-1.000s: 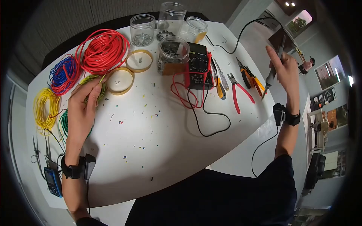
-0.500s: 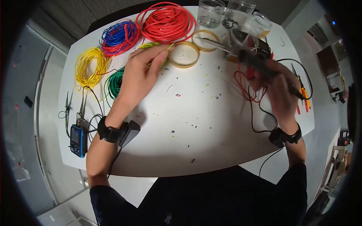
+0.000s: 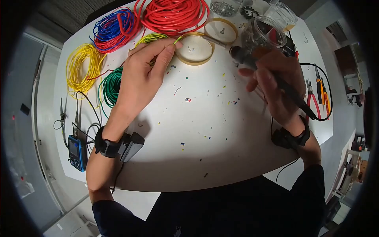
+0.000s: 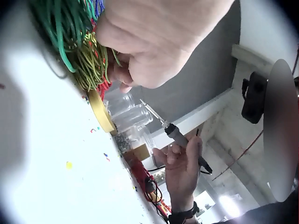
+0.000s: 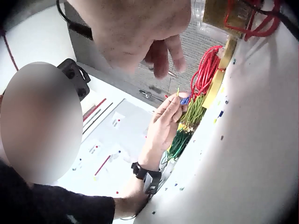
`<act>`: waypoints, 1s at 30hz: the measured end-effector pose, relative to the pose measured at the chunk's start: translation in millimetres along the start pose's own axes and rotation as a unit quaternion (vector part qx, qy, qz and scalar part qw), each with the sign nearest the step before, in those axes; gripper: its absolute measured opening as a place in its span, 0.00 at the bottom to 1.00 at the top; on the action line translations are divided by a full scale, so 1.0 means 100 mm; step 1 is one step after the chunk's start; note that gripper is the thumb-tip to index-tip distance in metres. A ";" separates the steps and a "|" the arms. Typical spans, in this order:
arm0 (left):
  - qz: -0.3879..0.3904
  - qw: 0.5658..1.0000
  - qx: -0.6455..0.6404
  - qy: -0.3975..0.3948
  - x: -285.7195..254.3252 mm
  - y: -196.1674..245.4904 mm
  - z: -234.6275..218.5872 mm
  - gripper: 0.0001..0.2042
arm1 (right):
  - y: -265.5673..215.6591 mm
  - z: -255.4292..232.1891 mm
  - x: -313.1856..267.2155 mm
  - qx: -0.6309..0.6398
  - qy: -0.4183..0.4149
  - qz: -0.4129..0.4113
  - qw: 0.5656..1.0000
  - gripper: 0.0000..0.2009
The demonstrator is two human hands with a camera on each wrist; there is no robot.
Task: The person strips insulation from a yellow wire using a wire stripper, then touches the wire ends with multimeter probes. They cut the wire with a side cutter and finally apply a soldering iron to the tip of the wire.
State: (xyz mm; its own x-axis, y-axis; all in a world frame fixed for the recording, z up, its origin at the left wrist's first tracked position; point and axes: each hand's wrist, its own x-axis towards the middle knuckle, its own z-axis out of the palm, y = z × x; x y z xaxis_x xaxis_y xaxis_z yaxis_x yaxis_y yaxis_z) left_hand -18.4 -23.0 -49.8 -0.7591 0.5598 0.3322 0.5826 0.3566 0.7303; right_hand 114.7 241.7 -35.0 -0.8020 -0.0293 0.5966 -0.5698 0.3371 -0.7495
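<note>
My left hand point(image 3: 143, 71) pinches the tip of a yellow-green wire point(image 3: 179, 39) between thumb and index finger. The wire's coil point(image 3: 153, 37) lies behind and under that hand. My right hand point(image 3: 279, 79) holds a soldering iron point(image 3: 241, 55) by its dark handle, the metal shaft pointing left toward the pinched wire. In the left wrist view the iron point(image 4: 174, 133) is tilted in the air, its tip apart from the left fingers. Just below the wire end, a tan ring point(image 3: 194, 63) with small bits inside stands on the table.
Red point(image 3: 173, 17), blue-red point(image 3: 114, 31), yellow point(image 3: 83, 71) and green point(image 3: 111, 87) wire coils lie on the left. Clear jars point(image 3: 270, 33) stand at the back right, pliers point(image 3: 313, 100) at the right edge. A small blue device point(image 3: 77, 153) lies front left. Wire scraps dot the tabletop point(image 3: 166, 166).
My right hand has brought the soldering iron from the table's right side leftward, close to the left hand. The left hand keeps its pinch on the wire. The head view has swung left.
</note>
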 end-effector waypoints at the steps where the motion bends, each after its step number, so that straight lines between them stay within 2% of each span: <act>1: -0.020 1.000 0.001 -0.005 0.00 0.01 -0.01 0.12 | -0.08 -0.01 0.04 -0.020 -0.025 0.051 0.998 0.15; 2: -0.021 1.000 0.002 -0.005 0.00 0.02 -0.01 0.12 | -0.12 -0.02 0.08 -0.041 -0.051 0.101 0.993 0.22; 6: -0.015 1.000 0.001 -0.004 0.00 -0.01 -0.01 0.12 | -0.09 0.08 0.17 -0.030 -0.016 0.079 0.996 0.18; 8: -0.010 1.000 0.006 -0.003 0.00 -0.01 -0.01 0.12 | -0.13 0.06 0.20 -0.085 -0.107 0.105 0.985 0.31; 12: -0.022 0.999 0.022 -0.013 -0.01 0.05 -0.04 0.11 | -0.04 0.08 0.20 -0.060 -0.094 0.079 0.991 0.30; 14: -0.017 0.999 0.032 -0.019 0.00 0.04 -0.03 0.11 | -0.02 0.08 0.24 -0.132 -0.115 0.014 0.984 0.24; 15: 0.000 1.000 0.027 -0.015 0.00 0.01 -0.02 0.11 | 0.00 0.09 0.26 -0.136 -0.114 0.014 0.984 0.24; 17: 0.018 1.000 0.021 -0.010 0.00 0.02 -0.02 0.10 | 0.10 0.12 0.27 -0.141 -0.073 -0.074 0.985 0.12; 18: 0.008 1.000 0.026 -0.015 0.00 0.04 -0.02 0.10 | 0.14 0.13 0.26 -0.133 -0.055 -0.087 0.986 0.11; 21: 0.006 0.999 0.032 -0.018 0.00 0.02 -0.02 0.11 | 0.14 0.17 0.22 -0.067 -0.028 -0.049 0.996 0.11; 25: 0.033 0.998 0.053 -0.015 0.00 -0.03 -0.02 0.11 | 0.10 0.18 0.24 -0.071 -0.031 -0.061 0.995 0.13; 27: 0.019 0.998 0.052 -0.022 0.00 -0.01 -0.03 0.11 | 0.01 0.13 0.22 -0.162 -0.119 -0.011 0.980 0.20; 28: 0.008 0.999 0.043 -0.027 0.00 0.00 -0.03 0.11 | 0.06 0.10 0.23 -0.163 -0.130 -0.045 0.977 0.21; 30: 0.022 0.998 0.046 -0.027 0.01 -0.02 -0.03 0.11 | 0.08 0.11 0.21 -0.176 -0.137 -0.055 0.973 0.20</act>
State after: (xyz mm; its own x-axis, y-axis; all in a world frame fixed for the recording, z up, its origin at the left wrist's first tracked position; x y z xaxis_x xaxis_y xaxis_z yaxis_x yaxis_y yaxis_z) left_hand -21.3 -25.4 -49.4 -0.7170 0.6148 0.3285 0.6409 0.3962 0.6575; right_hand 90.8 233.2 -31.7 -0.7853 -0.3161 0.5323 -0.5961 0.6182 -0.5123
